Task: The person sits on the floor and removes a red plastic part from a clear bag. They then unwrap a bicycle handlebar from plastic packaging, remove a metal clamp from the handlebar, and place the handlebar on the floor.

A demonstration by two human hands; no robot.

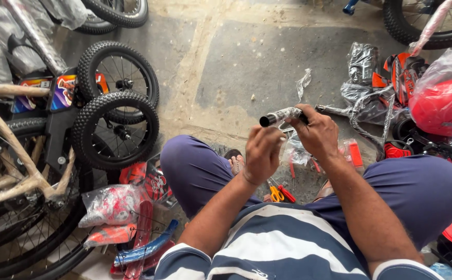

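Hands meet over the lap in the head view, both working on a black metal tube wrapped in clear plastic film. The right hand is clamped around the tube's right part, fingers curled over it. From that grip the tube's long axis runs leftward and slightly down, ending in an open dark mouth that points to the left. The left hand sits just below and left of the grip, fingers pinched together at the film near the tube's free end; whether they hold the film or only touch it cannot be told. The left hand is the nearer one to the open end.

The tube looks slim and straight, its film wrinkled and glinting, with a loose strip rising above it.

Below the tube, between the knees in blue trousers, lie yellow-handled scissors and a red-handled tool on the concrete floor. Well left of the tube stand two small knobbly black bicycle wheels. Right of the tube sits a red helmet in a clear bag.
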